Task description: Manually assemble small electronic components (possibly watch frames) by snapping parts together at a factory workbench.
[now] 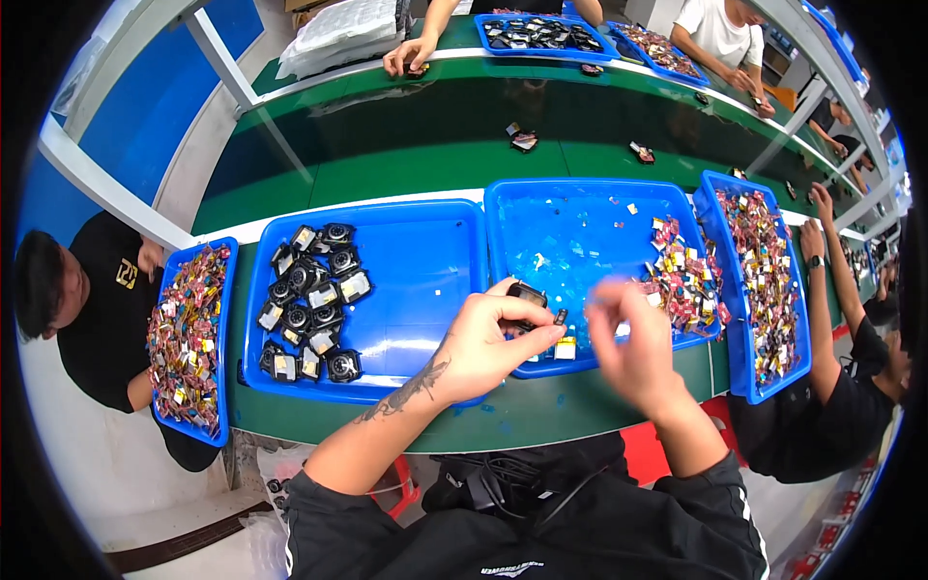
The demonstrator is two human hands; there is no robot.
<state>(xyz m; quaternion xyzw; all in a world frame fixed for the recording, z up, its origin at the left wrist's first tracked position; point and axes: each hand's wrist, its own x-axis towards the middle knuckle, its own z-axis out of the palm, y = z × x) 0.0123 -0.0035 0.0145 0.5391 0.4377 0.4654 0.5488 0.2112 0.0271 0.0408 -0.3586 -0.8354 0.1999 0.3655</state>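
Observation:
My left hand [498, 338] pinches a small black housing [528, 294], like a watch case, over the front edge of a blue tray [498, 251]. A small part with white and yellow faces [565, 348] shows just below my fingertips; whether it touches the housing I cannot make out. Smeared by motion, my right hand [633, 343] hovers to the right of it, and its grip is unclear. Beside it in the tray lies a heap of small white, yellow and red wired parts [684, 280]. Bits of blue film [543, 259] are scattered over the tray floor.
Another blue tray [406, 290] at left holds several black watch-like housings [311, 300]. Trays of wired parts [188, 338] [764, 280] stand at both ends. Beyond runs a green conveyor belt [387, 164] carrying a few housings [523, 141]. Co-workers sit left, right and opposite; white frame posts [111, 184] rise at left.

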